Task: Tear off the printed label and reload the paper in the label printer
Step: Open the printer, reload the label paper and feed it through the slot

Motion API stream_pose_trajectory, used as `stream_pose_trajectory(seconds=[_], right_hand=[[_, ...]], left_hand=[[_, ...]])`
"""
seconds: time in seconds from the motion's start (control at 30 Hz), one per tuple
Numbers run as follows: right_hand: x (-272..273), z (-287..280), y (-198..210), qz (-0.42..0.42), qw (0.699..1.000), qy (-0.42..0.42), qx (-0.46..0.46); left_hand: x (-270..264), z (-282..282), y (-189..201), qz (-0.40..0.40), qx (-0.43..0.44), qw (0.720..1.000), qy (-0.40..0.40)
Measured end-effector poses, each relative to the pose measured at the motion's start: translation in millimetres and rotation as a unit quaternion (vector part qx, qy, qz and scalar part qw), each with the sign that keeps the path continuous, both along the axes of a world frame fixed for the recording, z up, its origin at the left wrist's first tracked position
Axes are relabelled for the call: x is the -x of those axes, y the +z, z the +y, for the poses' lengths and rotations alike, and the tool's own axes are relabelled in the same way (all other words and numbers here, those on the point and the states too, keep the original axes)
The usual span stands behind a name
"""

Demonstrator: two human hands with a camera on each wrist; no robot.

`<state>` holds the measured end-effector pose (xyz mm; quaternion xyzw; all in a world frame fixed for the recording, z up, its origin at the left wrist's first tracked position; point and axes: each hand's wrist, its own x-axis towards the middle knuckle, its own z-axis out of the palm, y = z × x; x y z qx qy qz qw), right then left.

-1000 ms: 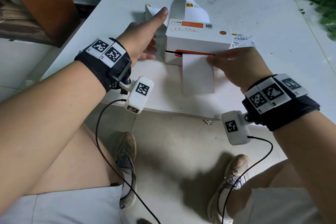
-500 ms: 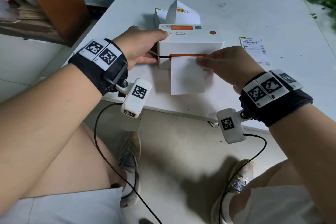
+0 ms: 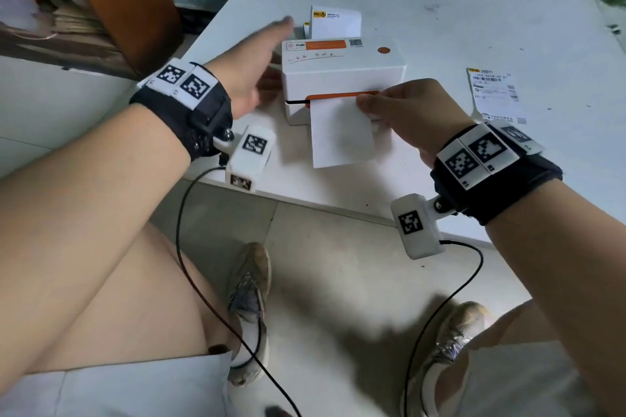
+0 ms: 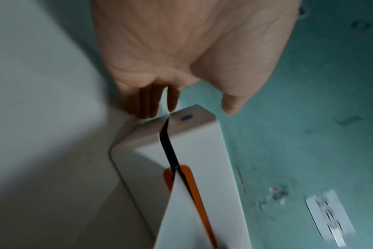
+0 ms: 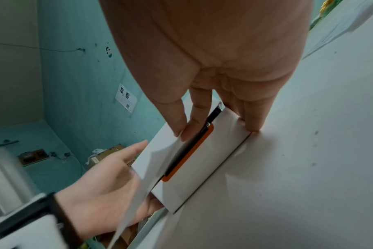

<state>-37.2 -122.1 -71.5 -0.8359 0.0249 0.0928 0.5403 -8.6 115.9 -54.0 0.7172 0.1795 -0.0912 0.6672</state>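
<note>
— White paper, blank side up: the label [image 3: 342, 132] hangs from the orange slot [image 3: 338, 95] of the label printer [image 3: 343, 73], near the front edge of the table [image 3: 474, 10].

— Who's got it?

— The right hand [image 3: 403, 112] pinches its upper right edge at the slot. The left hand [image 3: 250, 71], fingers straight and holding nothing, is beside the printer's left side.

— So, the tear?

— I'd say so. It needs the printer steadied and a sideways pull along the slot; reloading waits.
</note>
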Motion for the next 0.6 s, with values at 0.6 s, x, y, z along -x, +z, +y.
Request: stream_pose_trajectory(seconds=[0.6], right_hand=[[-6.0, -7.6, -13.3, -0.021, 0.999, -0.049, 0.008]], left_hand=[[-44.9, -14.5, 2.2, 0.05, 0.067, 0.996, -0.044]])
